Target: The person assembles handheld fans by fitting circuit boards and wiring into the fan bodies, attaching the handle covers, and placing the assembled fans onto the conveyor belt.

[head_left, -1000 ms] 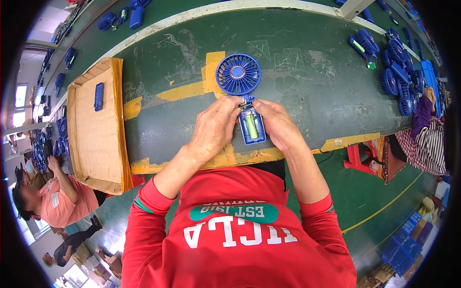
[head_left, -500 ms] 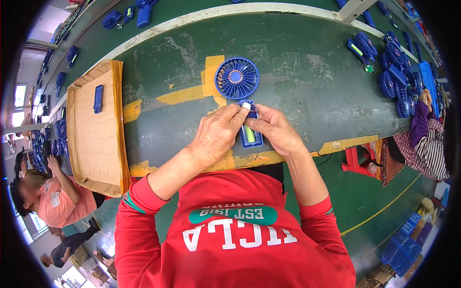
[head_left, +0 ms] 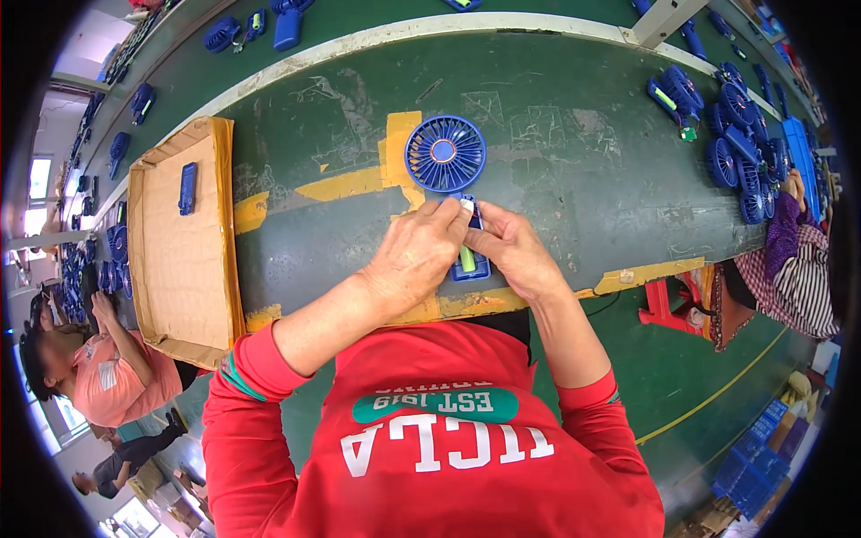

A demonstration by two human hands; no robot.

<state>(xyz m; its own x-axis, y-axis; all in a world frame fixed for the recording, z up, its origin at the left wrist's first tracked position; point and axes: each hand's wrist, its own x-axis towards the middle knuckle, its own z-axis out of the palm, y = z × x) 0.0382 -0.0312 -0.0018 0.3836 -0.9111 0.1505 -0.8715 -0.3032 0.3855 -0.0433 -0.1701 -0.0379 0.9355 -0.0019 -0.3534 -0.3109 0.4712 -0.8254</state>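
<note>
A blue handheld fan [head_left: 446, 153] lies before me, its round grille away from me. Its handle [head_left: 482, 268] points toward me and is uncovered, showing a yellow-green battery cell [head_left: 467, 259] inside. My left hand [head_left: 421, 248] is closed in a pinch at the handle's upper end; a small white piece [head_left: 467, 205] shows at its fingertips, and I cannot tell what it is. My right hand [head_left: 516, 251] grips the handle's right side, thumb across it. The fingers hide much of the handle's inside.
To the left stands a shallow cardboard tray [head_left: 179, 305] holding a blue handle piece [head_left: 187, 188]. Blue fans [head_left: 737, 161] are heaped at the right, near another person's hand [head_left: 795, 185]. More fan parts [head_left: 287, 29] lie beyond the pale rail [head_left: 359, 36]. A red stool [head_left: 659, 305] stands below right.
My left hand has shifted slightly right, covering more of the handle and battery cell. The right hand stays on the handle. Parts beyond the rail have moved right.
</note>
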